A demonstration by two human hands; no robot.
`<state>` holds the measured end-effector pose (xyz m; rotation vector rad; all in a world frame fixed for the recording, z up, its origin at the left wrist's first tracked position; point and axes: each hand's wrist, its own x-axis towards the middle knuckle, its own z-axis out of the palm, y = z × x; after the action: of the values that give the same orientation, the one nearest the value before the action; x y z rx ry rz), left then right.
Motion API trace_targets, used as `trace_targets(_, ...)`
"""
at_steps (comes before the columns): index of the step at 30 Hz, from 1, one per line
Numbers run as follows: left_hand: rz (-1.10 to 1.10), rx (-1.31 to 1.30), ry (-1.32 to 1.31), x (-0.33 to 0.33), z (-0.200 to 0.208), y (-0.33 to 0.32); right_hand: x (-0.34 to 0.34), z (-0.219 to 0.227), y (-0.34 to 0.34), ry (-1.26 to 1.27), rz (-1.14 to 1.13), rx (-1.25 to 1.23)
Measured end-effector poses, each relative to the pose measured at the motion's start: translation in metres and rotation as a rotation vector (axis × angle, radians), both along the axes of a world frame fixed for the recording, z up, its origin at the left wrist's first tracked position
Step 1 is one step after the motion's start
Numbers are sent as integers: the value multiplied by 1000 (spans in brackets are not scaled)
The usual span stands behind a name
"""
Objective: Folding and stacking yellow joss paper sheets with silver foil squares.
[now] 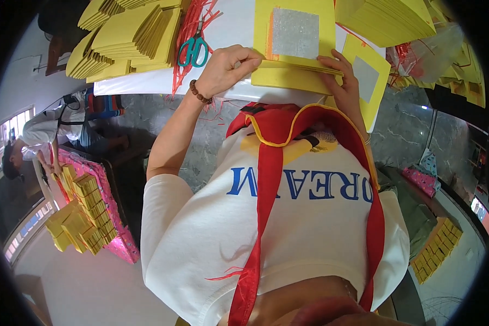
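Note:
On the white-covered table in front of me lies a stack of yellow joss paper (294, 79), its near edge lifted or folded. The top sheet bears a silver square (295, 33) with an orange strip along its left side. My left hand (229, 69), a beaded bracelet at the wrist, pinches the near left corner with curled fingers. At the near right corner, my right hand (342, 81) has its fingers over the paper and grips the edge. Beside that hand, another yellow sheet with a silver square (365, 79) overhangs the table edge.
Teal-handled scissors (193, 51) lie left of my left hand, by red plastic strands (193, 24). Yellow paper bundles (130, 38) fill the far left; a thick stack (386, 22) stands far right. Another person (49, 127) works at a pink-covered table (126, 245) with yellow bundles.

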<state>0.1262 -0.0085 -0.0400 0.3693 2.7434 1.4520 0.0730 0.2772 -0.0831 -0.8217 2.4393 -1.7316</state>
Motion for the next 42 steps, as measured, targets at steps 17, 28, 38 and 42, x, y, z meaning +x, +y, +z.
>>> trace_targets(17,-42,13,-34,-5,1,-2,1,2,-4,-16,-50,-10)
trace_targets(28,-63,16,-57,-3,2,-2,1,2,-3,7,-48,-9)
trace_targets(38,-273,-498,474,4,11,15,-3,6,-7,0,-107,53)
trace_targets(42,-370,-503,510,1,3,3,-5,3,-6,-15,-118,61)
